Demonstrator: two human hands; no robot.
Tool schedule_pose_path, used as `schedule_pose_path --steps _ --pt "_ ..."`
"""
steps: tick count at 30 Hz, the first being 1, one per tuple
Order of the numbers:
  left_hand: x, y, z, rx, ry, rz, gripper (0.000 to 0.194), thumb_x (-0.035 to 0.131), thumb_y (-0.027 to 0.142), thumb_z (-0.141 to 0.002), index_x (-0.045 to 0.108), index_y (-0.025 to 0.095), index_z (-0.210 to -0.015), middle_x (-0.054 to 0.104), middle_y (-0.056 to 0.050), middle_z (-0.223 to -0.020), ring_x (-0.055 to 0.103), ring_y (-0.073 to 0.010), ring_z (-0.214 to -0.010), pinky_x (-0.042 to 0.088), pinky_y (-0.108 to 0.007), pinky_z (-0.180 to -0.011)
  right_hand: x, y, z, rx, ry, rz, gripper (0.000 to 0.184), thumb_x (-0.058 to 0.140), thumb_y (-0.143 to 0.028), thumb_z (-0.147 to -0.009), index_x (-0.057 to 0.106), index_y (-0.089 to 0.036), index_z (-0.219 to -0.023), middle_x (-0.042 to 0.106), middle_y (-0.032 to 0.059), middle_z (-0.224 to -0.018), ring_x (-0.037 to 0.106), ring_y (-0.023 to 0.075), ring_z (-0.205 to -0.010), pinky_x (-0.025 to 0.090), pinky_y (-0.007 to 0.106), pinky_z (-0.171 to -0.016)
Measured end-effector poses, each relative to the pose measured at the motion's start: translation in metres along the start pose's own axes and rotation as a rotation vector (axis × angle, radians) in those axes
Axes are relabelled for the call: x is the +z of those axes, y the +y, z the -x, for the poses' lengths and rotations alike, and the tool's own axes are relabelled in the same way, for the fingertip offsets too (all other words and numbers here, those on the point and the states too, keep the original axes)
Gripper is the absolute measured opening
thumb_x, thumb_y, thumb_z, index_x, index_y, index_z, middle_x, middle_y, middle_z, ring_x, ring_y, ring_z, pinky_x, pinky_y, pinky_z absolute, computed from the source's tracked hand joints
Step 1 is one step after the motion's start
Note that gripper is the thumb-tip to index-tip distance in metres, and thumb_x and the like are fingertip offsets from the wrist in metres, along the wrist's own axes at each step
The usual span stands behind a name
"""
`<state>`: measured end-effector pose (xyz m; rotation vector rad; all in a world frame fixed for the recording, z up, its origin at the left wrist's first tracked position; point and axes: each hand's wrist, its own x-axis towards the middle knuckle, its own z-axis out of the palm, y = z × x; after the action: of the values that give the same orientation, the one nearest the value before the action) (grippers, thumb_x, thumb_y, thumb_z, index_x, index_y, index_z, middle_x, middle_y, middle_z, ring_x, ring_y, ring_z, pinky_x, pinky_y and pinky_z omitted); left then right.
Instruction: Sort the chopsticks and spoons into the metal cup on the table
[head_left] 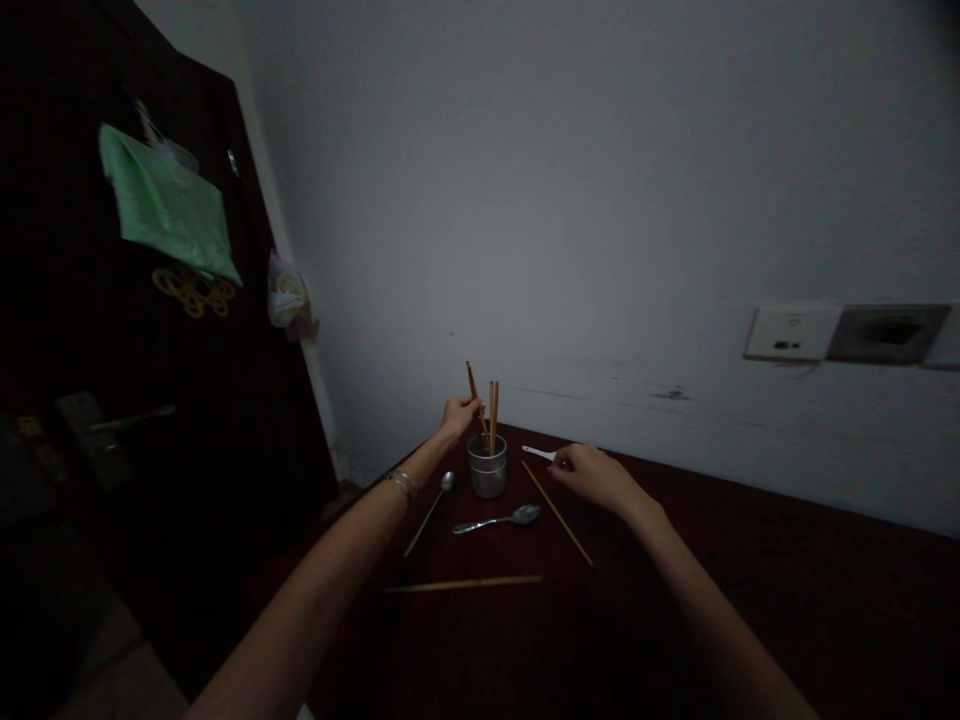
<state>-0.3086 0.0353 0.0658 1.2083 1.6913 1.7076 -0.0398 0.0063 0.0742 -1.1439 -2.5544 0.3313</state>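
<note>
My left hand (459, 413) pinches brown chopsticks (472, 381), whose lower ends reach into a metal cup (488, 474). Two lighter chopsticks (493, 412) stand upright in the same cup. At the right, my right hand (589, 474) has its fingers closed on a white spoon (537, 453); the handle shows and the rest is hidden by the hand. Beside that hand a loose chopstick (559, 515) lies slanted on the table. A metal spoon (499, 520) lies in front of the cup, and a long-handled spoon (431, 512) lies to its left.
Another chopstick (463, 584) lies crosswise nearer to me on the dark red table (637, 640). Behind the table rises a pale wall (562, 220) with sockets (793, 332). A dark door (45, 260) with a hanging green cloth (172, 205) stands at the left.
</note>
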Motion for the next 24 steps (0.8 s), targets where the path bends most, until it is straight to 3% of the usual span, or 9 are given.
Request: schedule_pose_path --steps 4,9,13,19,22,24 --pt "-0.007 0.023 0.000 0.030 0.020 0.093 0.015 0.053 0.022 -0.079 0.059 0.008 -0.077 0.065 -0.011 -0.080 0.061 -0.0113 -0.063 0.049 -0.023 -0.060 -0.004 0.001 0.001 -0.015 0.006 -0.020 0.024 0.047 -0.035 -0.077 0.066 -0.019 -0.078 0.066 0.0074 -0.081 0.059 0.0170 -0.071 0.035 0.024 -0.057" --pt "-0.017 0.065 -0.001 0.176 0.097 0.166 0.016 0.051 0.023 -0.080 0.057 0.009 -0.080 0.065 -0.012 -0.084 0.061 -0.0111 -0.061 0.048 -0.022 -0.055 -0.009 0.009 0.000 -0.036 0.023 -0.078 0.025 0.047 -0.033 -0.078 0.066 -0.017 -0.082 0.067 0.0078 -0.079 0.060 0.0174 -0.070 0.038 0.025 -0.059" --pt "-0.013 0.094 0.008 0.280 0.149 0.199 0.021 0.051 0.028 -0.080 0.056 0.008 -0.084 0.065 -0.012 -0.084 0.062 -0.0117 -0.060 0.048 -0.021 -0.053 -0.010 0.014 -0.005 -0.075 0.141 -0.182 0.025 0.050 -0.031 -0.078 0.066 -0.016 -0.089 0.067 0.0093 -0.088 0.061 0.0192 -0.080 0.042 0.027 -0.070" --pt "0.026 0.125 0.047 0.353 0.124 0.268 0.025 0.046 0.032 -0.083 0.054 0.009 -0.091 0.064 -0.011 -0.083 0.062 -0.0124 -0.058 0.047 -0.020 -0.048 -0.009 0.000 -0.010 -0.102 0.351 -0.602 0.039 0.047 -0.036 -0.081 0.053 -0.015 -0.114 0.061 0.0106 -0.108 0.059 0.0177 -0.094 0.045 0.029 -0.082" --pt "0.051 0.132 0.070 0.346 0.011 0.266 0.027 0.044 0.035 -0.085 0.053 0.011 -0.093 0.064 -0.009 -0.082 0.063 -0.0114 -0.059 0.045 -0.016 -0.047 -0.007 -0.011 -0.011 -0.061 0.342 -0.824 0.042 0.039 -0.041 -0.085 0.048 -0.016 -0.117 0.061 0.0095 -0.108 0.060 0.0170 -0.093 0.048 0.028 -0.077" --pt "0.065 0.132 0.081 0.340 -0.077 0.272 0.027 0.045 0.036 -0.084 0.052 0.011 -0.092 0.064 -0.009 -0.081 0.063 -0.0116 -0.060 0.046 -0.016 -0.047 -0.005 -0.016 -0.011 -0.041 0.269 -0.954 0.041 0.037 -0.042 -0.086 0.049 -0.015 -0.114 0.064 0.0098 -0.100 0.063 0.0158 -0.083 0.050 0.027 -0.069"
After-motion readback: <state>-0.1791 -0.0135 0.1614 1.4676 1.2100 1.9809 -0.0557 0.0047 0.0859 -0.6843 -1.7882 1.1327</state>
